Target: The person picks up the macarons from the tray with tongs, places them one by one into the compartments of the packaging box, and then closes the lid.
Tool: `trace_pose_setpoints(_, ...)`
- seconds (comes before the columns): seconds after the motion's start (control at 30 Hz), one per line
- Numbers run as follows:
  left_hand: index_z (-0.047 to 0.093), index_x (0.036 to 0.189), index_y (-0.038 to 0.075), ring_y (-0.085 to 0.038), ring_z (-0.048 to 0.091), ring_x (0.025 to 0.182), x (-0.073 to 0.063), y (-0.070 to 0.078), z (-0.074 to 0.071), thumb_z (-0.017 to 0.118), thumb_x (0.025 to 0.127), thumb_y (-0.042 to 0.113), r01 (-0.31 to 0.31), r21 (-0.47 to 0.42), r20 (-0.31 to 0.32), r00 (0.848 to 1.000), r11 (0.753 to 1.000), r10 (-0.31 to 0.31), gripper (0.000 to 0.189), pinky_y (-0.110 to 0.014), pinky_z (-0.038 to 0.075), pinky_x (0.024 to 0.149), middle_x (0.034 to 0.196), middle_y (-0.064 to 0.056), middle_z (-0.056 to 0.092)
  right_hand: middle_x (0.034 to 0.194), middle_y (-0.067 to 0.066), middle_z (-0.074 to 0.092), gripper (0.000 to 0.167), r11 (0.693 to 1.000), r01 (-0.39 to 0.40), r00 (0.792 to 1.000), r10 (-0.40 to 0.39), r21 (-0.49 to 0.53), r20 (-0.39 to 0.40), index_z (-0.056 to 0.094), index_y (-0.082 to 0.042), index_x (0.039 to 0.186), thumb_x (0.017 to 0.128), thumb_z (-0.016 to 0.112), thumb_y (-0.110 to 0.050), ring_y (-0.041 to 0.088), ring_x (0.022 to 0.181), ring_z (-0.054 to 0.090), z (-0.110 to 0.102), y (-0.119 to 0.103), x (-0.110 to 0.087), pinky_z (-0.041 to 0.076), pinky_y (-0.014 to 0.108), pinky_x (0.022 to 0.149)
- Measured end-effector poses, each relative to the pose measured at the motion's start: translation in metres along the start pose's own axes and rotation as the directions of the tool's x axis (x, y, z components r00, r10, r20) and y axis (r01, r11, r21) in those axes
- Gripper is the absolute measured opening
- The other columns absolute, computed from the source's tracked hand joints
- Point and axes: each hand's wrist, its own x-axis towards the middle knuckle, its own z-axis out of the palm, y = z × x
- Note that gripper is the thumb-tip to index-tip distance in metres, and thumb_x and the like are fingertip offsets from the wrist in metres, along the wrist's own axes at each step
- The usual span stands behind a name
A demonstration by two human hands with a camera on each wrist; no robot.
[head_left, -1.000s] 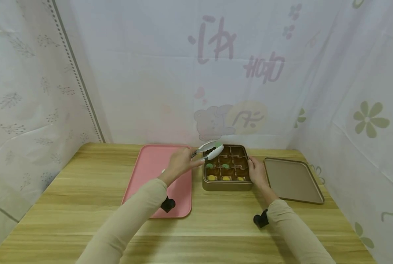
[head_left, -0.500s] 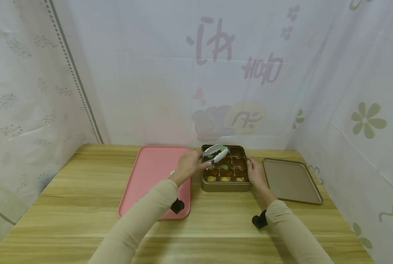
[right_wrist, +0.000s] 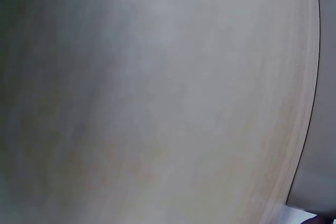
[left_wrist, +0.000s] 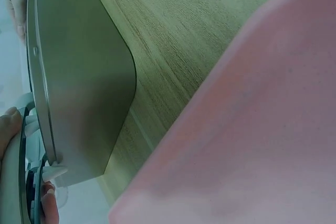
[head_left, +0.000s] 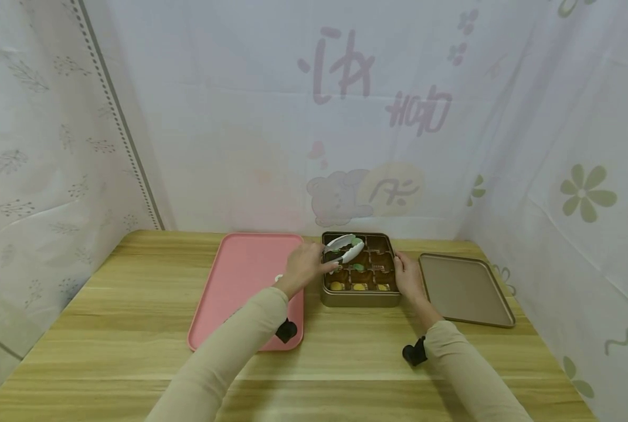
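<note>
I have the left hand (head_left: 304, 265) curled round the tongs (head_left: 353, 252), their white tips slightly apart; a green piece (head_left: 355, 241) shows at those tips, over the back part of the box (head_left: 361, 300); the right hand (head_left: 410, 277) touches the box's right side, though how far its fingers curl I cannot tell; yellow pieces (head_left: 360, 287) lie in the front compartments; the pink tray (head_left: 250, 264) sits left, the bronze lid (head_left: 467, 290) right, on the table (head_left: 340, 363).
</note>
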Motion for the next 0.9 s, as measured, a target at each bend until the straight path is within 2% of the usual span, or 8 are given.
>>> trace_pose_setpoints(0.27, 0.065, 0.085, 0.007, -0.015, 0.044, 0.060, -0.002, 0.003, -0.002, 0.074, 0.077, 0.045, 0.008, -0.003, -0.007, 1.000, 1.000, -0.008, 0.040, -0.030, 0.036, 0.050, 0.069, -0.001, 0.052, 0.134, 0.029, 0.046, 0.038, 1.000, 0.006, 1.000, -0.006, 0.005, -0.004, 0.043, 0.010, 0.134, 0.102, 0.035, -0.010, 0.042, 0.125, 0.043, 0.000, 0.002, 0.001, 0.036, 0.051, 0.102)
trace_pose_setpoints(0.6, 0.068, 0.088, 0.006, -0.014, 0.043, 0.058, 0.000, -0.001, 0.000, 0.075, 0.076, 0.045, 0.009, -0.031, -0.007, 1.000, 0.999, -0.009, 0.042, -0.029, 0.035, 0.049, 0.064, 0.001, 0.047, 0.136, 0.028, 0.044, 0.039, 1.000, -0.016, 1.000, 0.016, 0.009, 0.020, 0.041, 0.009, 0.136, 0.103, 0.034, -0.011, 0.042, 0.127, 0.041, 0.000, 0.000, 0.000, 0.035, 0.051, 0.103)
trace_pose_setpoints(0.7, 0.069, 0.096, 0.008, -0.014, 0.041, 0.057, -0.002, -0.004, -0.001, 0.074, 0.078, 0.045, 0.010, -0.093, -0.008, 1.000, 0.996, -0.011, 0.041, -0.028, 0.033, 0.048, 0.061, 0.003, 0.044, 0.137, 0.028, 0.043, 0.040, 1.000, -0.020, 0.999, 0.020, 0.018, 0.026, 0.041, 0.009, 0.136, 0.103, 0.034, -0.011, 0.042, 0.127, 0.041, -0.001, 0.000, -0.001, 0.035, 0.051, 0.103)
trace_pose_setpoints(0.9, 0.067, 0.104, 0.010, -0.014, 0.038, 0.057, -0.011, -0.016, -0.008, 0.072, 0.078, 0.046, 0.009, -0.237, -0.072, 0.997, 0.971, -0.027, 0.045, -0.027, 0.029, 0.047, 0.062, 0.002, 0.040, 0.135, 0.029, 0.045, 0.039, 1.000, -0.009, 1.000, 0.009, 0.006, 0.006, 0.042, 0.010, 0.135, 0.103, 0.034, -0.010, 0.043, 0.125, 0.042, -0.001, 0.000, 0.000, 0.035, 0.052, 0.102)
